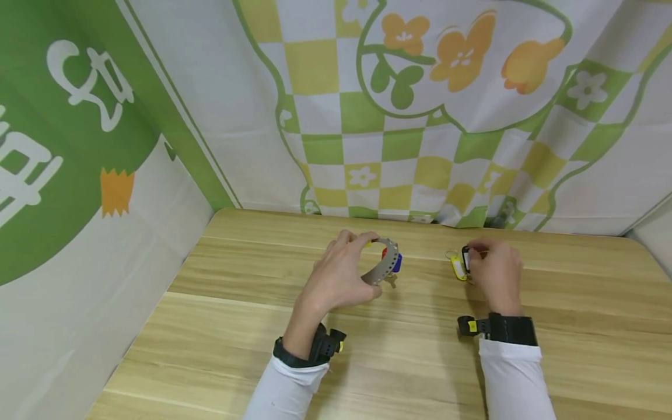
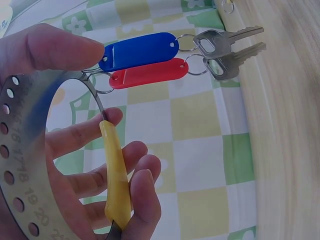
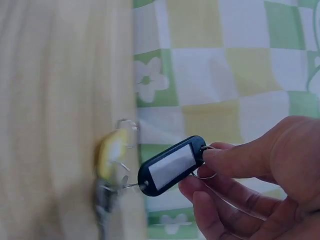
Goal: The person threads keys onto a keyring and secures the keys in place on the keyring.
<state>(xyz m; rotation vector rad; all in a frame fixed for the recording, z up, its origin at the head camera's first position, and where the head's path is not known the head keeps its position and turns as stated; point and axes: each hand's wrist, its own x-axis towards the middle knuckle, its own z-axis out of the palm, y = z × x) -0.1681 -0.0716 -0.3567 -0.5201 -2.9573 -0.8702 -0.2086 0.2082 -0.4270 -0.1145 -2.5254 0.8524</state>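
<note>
My left hand (image 1: 341, 273) grips a round metal key hoop (image 2: 19, 165), a band with numbered holes and a yellow grip (image 2: 118, 175). From the hoop hang a blue key tag (image 2: 142, 50) and a red key tag (image 2: 152, 74), each with a silver key, one of them the upper key (image 2: 215, 42). Between thumb and fingers, my right hand (image 1: 497, 271) pinches the split ring of a black key tag (image 3: 172, 167) with a white label. A yellow key tag (image 1: 458, 268) lies on the table beside the right hand; its key is blurred in the right wrist view.
Both hands are over a wooden table (image 1: 399, 361). A curtain with green and yellow checks (image 1: 362, 146) hangs along its far edge, and a green and white cloth (image 1: 105, 256) borders the left side.
</note>
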